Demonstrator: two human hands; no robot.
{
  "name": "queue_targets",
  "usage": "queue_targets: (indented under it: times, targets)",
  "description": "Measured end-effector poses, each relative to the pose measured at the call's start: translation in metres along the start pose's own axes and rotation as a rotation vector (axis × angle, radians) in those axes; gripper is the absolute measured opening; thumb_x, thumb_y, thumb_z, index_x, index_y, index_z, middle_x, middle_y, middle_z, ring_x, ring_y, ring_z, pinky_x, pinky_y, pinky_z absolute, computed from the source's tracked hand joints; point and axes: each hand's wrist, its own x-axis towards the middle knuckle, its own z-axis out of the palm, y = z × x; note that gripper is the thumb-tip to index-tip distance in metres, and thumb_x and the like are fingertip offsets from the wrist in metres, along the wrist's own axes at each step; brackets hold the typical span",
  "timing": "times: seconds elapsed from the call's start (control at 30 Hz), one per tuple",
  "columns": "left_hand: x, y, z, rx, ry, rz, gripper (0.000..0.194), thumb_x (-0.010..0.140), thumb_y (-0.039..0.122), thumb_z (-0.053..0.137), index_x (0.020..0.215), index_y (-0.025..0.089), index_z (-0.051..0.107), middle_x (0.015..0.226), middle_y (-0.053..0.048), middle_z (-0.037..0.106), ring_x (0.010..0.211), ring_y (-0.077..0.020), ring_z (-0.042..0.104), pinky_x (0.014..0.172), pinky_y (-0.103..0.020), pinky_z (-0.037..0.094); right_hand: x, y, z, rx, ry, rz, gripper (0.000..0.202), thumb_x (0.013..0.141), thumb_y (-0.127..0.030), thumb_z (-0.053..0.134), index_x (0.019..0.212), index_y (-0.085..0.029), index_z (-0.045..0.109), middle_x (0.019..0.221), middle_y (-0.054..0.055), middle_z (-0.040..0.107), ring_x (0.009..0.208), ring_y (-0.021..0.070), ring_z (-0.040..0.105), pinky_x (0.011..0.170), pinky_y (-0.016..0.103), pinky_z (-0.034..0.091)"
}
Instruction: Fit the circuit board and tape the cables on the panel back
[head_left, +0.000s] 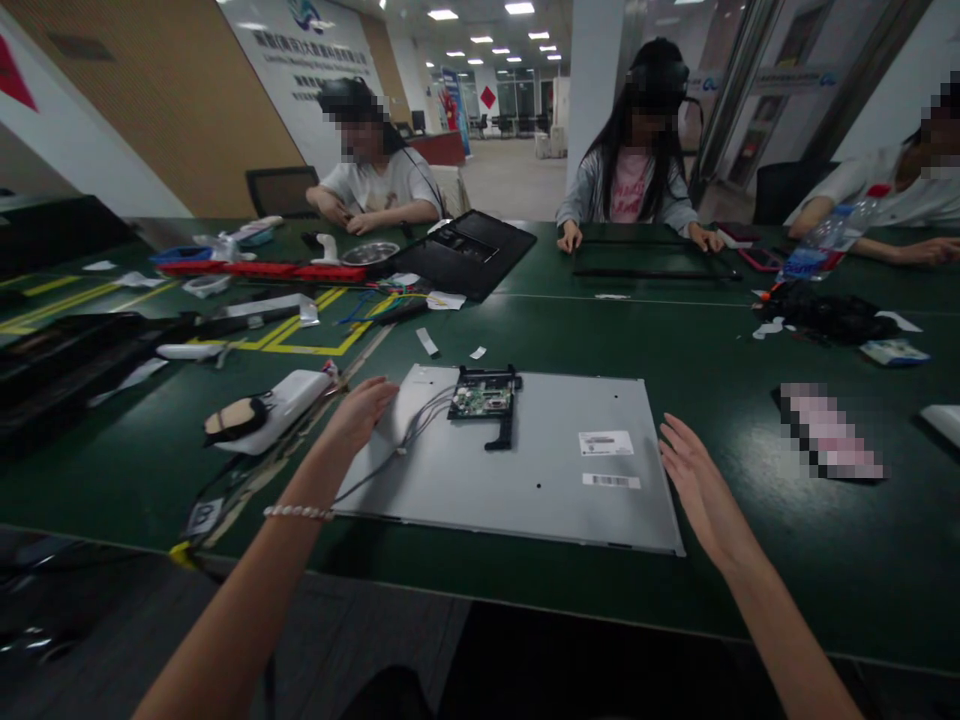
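Note:
A flat grey metal-backed display panel [555, 510] lies on the green table in front of me. On its upper middle sits a green circuit board [484, 398] in a black bracket [501, 432]. Grey cables [409, 435] run from the board to the panel's left side. Two white labels, one a barcode sticker [611, 481], are on the right part. My left hand [366, 412] is at the upper left edge, fingers stretched out. Beside the right edge is my right hand [694, 480], its fingers extended; whether either hand touches the panel I cannot tell.
A white power strip [289, 405] lies left of my left arm, a phone [829, 432] to the right. Black casing [480, 250] and red strips [262, 270] lie farther back. Across the table, one person holds a black frame [652, 273]; others sit at both sides.

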Motion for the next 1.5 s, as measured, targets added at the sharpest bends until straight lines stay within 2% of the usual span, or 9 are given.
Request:
queue_targets:
  times: [0.37, 0.7, 0.93, 1.03, 1.17, 1.23, 1.33, 1.4, 1.5]
  targets:
    - [-0.057, -0.003, 0.047, -0.192, -0.071, -0.063, 0.038, 0.072, 0.015, 0.069, 0.108, 0.018, 0.058, 0.101, -0.006, 0.069, 0.111, -0.017, 0.062, 0.106, -0.029, 0.04, -0.004, -0.013, -0.057, -0.088, 0.228, 0.019, 0.068, 0.082, -0.059, 0.056, 0.142, -0.031, 0.043, 0.15, 0.01, 0.043, 0.133, 0.0318, 0.046, 0.113, 0.05, 0.031]
    - [-0.113, 0.002, 0.097, -0.093, -0.169, -0.022, 0.049, 0.074, 0.025, 0.07, 0.122, 0.021, 0.058, 0.127, -0.011, 0.059, 0.121, -0.0235, 0.055, 0.106, -0.035, 0.037, -0.004, -0.019, -0.098, -0.255, 0.407, -0.002, 0.067, 0.079, -0.056, 0.061, 0.139, -0.028, 0.049, 0.14, 0.01, 0.053, 0.13, 0.031, 0.048, 0.111, 0.051, 0.032]
    - [-0.135, 0.002, 0.118, 0.007, -0.242, 0.007, 0.052, 0.077, 0.026, 0.063, 0.128, 0.023, 0.053, 0.14, -0.011, 0.05, 0.128, -0.0248, 0.049, 0.107, -0.035, 0.037, -0.011, -0.023, -0.116, -0.441, 0.461, 0.02, 0.065, 0.081, -0.056, 0.059, 0.138, -0.029, 0.049, 0.139, 0.007, 0.054, 0.124, 0.0297, 0.052, 0.104, 0.048, 0.041]
    - [-0.135, -0.003, 0.12, 0.117, -0.279, 0.085, 0.051, 0.078, 0.028, 0.061, 0.129, 0.024, 0.052, 0.142, -0.011, 0.048, 0.133, -0.0264, 0.044, 0.111, -0.039, 0.033, -0.012, -0.02, -0.12, -0.558, 0.462, 0.041, 0.064, 0.082, -0.058, 0.056, 0.137, -0.027, 0.05, 0.133, 0.009, 0.058, 0.119, 0.0309, 0.056, 0.1, 0.049, 0.044]
    - [-0.13, -0.006, 0.125, 0.442, -0.29, 0.437, 0.067, 0.072, 0.034, 0.07, 0.135, 0.023, 0.048, 0.154, -0.013, 0.031, 0.145, -0.0324, 0.021, 0.119, -0.046, 0.014, -0.011, -0.008, -0.122, -0.836, 0.42, -0.111, 0.062, 0.084, -0.054, 0.053, 0.136, -0.021, 0.052, 0.129, 0.013, 0.059, 0.118, 0.0328, 0.056, 0.101, 0.051, 0.043]
    - [-0.128, -0.004, 0.134, 0.55, -0.376, 0.6, 0.079, 0.07, 0.039, 0.073, 0.141, 0.023, 0.041, 0.158, -0.014, 0.018, 0.147, -0.0339, 0.011, 0.119, -0.049, 0.009, -0.011, 0.0, -0.122, -0.989, 0.394, -0.252, 0.06, 0.085, -0.052, 0.051, 0.135, -0.018, 0.052, 0.133, 0.015, 0.056, 0.123, 0.0338, 0.051, 0.105, 0.052, 0.038]
    - [-0.121, 0.002, 0.153, 0.623, -0.659, 0.695, 0.095, 0.07, 0.044, 0.074, 0.15, 0.024, 0.027, 0.161, -0.014, 0.007, 0.148, -0.0336, 0.006, 0.118, -0.049, 0.014, -0.01, 0.01, -0.121, -1.122, 0.342, -0.38, 0.059, 0.088, -0.05, 0.046, 0.135, -0.015, 0.05, 0.137, 0.018, 0.05, 0.129, 0.0343, 0.044, 0.108, 0.053, 0.034]
    - [-0.112, 0.006, 0.167, 0.646, -0.811, 0.709, 0.102, 0.068, 0.044, 0.076, 0.152, 0.023, 0.022, 0.161, -0.014, 0.007, 0.148, -0.0338, 0.005, 0.118, -0.048, 0.016, -0.009, 0.014, -0.122, -1.16, 0.327, -0.409, 0.058, 0.089, -0.049, 0.044, 0.136, -0.015, 0.049, 0.138, 0.018, 0.049, 0.129, 0.0347, 0.044, 0.107, 0.054, 0.035]
    - [-0.1, 0.01, 0.181, 0.632, -0.924, 0.733, 0.106, 0.065, 0.041, 0.076, 0.153, 0.02, 0.021, 0.158, -0.016, 0.017, 0.147, -0.0351, 0.012, 0.119, -0.049, 0.016, -0.008, 0.017, -0.124, -1.202, 0.314, -0.402, 0.057, 0.089, -0.049, 0.043, 0.135, -0.016, 0.049, 0.136, 0.018, 0.05, 0.127, 0.0357, 0.046, 0.104, 0.055, 0.037]
